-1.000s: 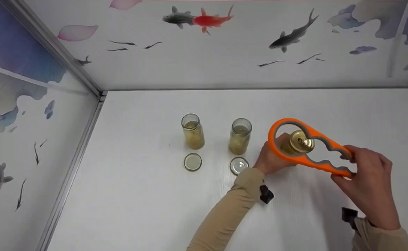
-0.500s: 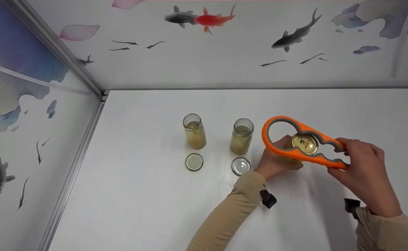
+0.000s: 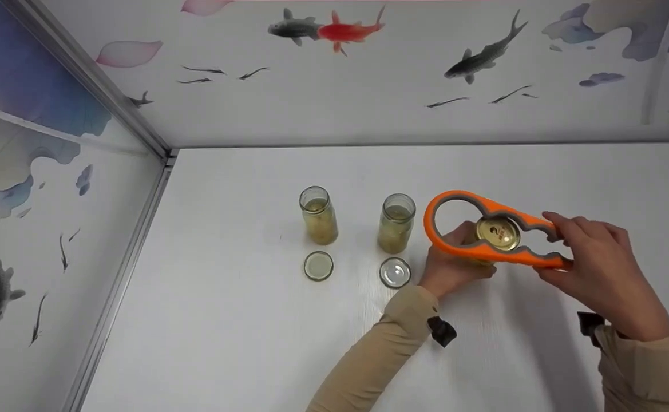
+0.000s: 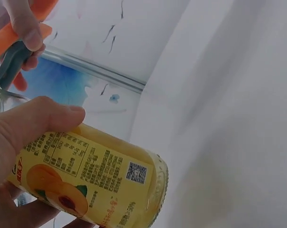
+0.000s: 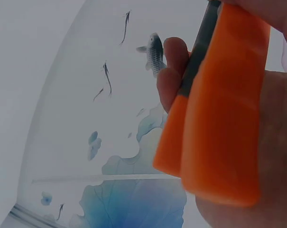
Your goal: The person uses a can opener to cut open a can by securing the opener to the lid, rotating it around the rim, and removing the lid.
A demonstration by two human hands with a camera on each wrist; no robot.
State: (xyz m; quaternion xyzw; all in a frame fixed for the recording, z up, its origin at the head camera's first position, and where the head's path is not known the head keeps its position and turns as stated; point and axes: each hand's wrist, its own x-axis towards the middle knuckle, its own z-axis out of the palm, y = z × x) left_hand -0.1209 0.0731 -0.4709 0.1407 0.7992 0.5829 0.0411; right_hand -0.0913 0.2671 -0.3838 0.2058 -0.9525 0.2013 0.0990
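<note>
Mid-frame, I see two lidless jars (image 3: 320, 226) partly filled with something yellowish. Right of centre, the left hand (image 3: 451, 272) grips a yellow-labelled jar (image 4: 115, 175); the right hand (image 3: 609, 269) pinches an orange-and-grey opener (image 3: 509, 257) around its gold lid (image 3: 498, 233).

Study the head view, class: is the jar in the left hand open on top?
No, a gold lid covers the jar in the left hand, showing between the arms of the orange opener.
</note>
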